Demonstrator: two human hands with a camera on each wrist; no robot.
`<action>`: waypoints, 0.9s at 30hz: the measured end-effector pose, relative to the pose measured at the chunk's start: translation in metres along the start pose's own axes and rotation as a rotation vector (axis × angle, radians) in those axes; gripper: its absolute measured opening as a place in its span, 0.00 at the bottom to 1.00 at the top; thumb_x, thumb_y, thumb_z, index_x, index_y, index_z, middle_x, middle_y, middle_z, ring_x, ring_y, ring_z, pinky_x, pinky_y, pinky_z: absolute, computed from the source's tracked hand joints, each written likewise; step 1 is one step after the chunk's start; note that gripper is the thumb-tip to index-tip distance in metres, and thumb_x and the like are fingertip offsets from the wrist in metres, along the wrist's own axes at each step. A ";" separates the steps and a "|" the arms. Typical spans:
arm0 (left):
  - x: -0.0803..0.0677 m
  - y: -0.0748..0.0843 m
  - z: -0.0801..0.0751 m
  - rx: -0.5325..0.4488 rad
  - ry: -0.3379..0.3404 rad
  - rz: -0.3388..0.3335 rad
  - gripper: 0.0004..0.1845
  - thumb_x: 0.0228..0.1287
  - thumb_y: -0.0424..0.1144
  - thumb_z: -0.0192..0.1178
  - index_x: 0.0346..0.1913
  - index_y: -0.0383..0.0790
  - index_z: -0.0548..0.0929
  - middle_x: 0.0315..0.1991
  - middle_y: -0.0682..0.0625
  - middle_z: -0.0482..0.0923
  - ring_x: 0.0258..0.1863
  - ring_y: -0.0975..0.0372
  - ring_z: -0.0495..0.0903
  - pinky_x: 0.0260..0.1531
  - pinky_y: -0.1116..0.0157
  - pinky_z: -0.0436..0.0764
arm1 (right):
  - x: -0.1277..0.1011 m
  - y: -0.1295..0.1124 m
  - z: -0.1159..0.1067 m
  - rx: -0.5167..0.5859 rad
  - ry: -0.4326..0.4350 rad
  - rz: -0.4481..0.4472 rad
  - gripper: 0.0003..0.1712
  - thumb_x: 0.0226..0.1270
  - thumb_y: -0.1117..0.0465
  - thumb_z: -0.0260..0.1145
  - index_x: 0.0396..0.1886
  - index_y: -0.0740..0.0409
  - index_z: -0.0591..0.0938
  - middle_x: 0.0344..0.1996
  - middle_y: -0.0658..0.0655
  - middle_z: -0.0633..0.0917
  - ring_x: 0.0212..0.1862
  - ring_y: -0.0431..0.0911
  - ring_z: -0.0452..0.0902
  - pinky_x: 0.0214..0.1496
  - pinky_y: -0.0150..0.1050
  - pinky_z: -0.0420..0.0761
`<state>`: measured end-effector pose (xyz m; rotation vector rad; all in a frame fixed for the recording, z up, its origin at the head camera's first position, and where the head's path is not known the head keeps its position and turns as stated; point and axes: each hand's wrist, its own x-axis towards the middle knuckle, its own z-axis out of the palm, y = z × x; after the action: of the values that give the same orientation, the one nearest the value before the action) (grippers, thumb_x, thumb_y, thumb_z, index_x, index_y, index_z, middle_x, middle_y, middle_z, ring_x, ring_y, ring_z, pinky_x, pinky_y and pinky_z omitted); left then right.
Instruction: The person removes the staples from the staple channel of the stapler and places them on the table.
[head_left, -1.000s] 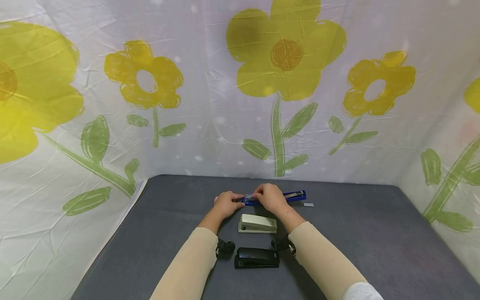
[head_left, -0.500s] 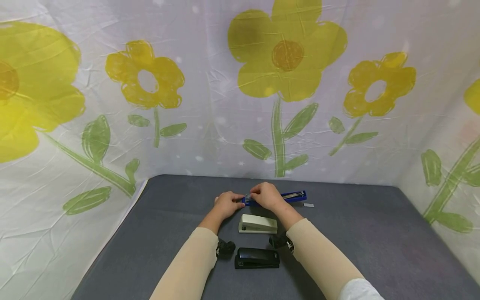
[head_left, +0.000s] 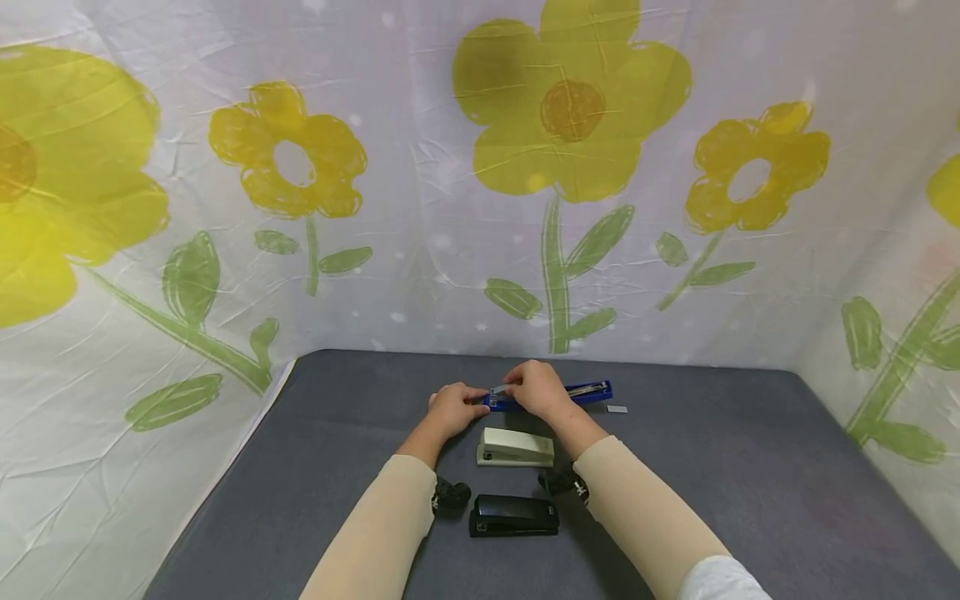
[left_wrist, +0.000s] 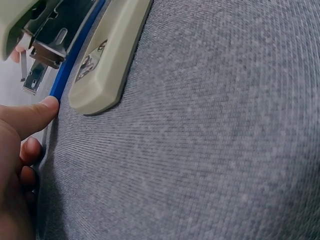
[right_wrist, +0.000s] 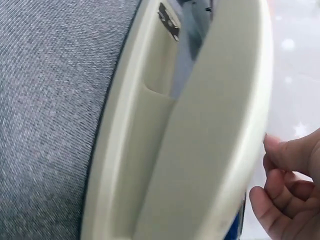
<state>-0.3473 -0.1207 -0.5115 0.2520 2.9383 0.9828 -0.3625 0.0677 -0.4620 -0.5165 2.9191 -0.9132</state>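
In the head view a blue stapler (head_left: 592, 391) lies opened out at the back of the table. My left hand (head_left: 452, 407) grips its left end; the thumb (left_wrist: 37, 115) presses the blue edge in the left wrist view. Over the stapler's left part, my right hand (head_left: 538, 390) pinches a small silvery strip (head_left: 498, 390), seemingly staples. The right wrist view shows the right fingers (right_wrist: 282, 200) curled, their tips partly hidden behind a cream stapler (right_wrist: 215, 130). That cream stapler stands nearer me, between the forearms, untouched.
A black stapler (head_left: 513, 516) sits closest to me on the grey table (head_left: 712, 467). Right of the blue stapler lies a small silvery staple strip (head_left: 617, 409). A flower-printed cloth (head_left: 420, 275) hangs behind the table's far edge.
My right hand has shifted slightly left and up over the blue stapler, and the silvery strip at its fingertips shows more clearly. The left hand keeps its place.
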 end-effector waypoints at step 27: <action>-0.002 0.002 0.000 0.003 -0.011 0.013 0.21 0.71 0.45 0.67 0.64 0.47 0.85 0.30 0.53 0.72 0.30 0.60 0.69 0.42 0.55 0.60 | -0.022 0.023 -0.051 0.118 0.039 0.056 0.15 0.75 0.66 0.65 0.58 0.62 0.86 0.50 0.60 0.88 0.52 0.55 0.83 0.43 0.45 0.79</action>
<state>-0.3446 -0.1198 -0.5105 0.2756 2.9319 0.9749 -0.3555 0.1206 -0.4342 -0.4128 2.8752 -1.0915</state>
